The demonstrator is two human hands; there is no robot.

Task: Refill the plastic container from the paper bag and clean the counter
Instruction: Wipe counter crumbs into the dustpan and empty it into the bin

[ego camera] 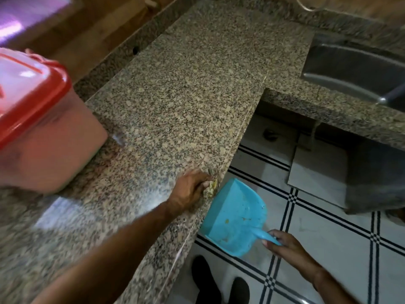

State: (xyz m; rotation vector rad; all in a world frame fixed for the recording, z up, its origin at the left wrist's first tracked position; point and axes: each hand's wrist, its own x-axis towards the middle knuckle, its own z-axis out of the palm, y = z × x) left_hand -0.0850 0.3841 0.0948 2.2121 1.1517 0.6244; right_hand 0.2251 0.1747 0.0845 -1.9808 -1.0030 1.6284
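Note:
A plastic container (43, 137) with a red lid stands closed at the left of the speckled granite counter (175, 88). My left hand (188, 189) lies on the counter at its front edge, fingers curled against a small pile of yellowish crumbs (211, 187). Just below that edge hangs a blue dustpan (234, 218), with a few crumbs in it. My right hand (282, 244) grips its handle. No paper bag is in view.
A steel sink (355, 69) is set into the counter at the upper right. Below lies a white tiled floor (328, 227) with black lines. My dark shoes (219, 281) stand near the counter's base.

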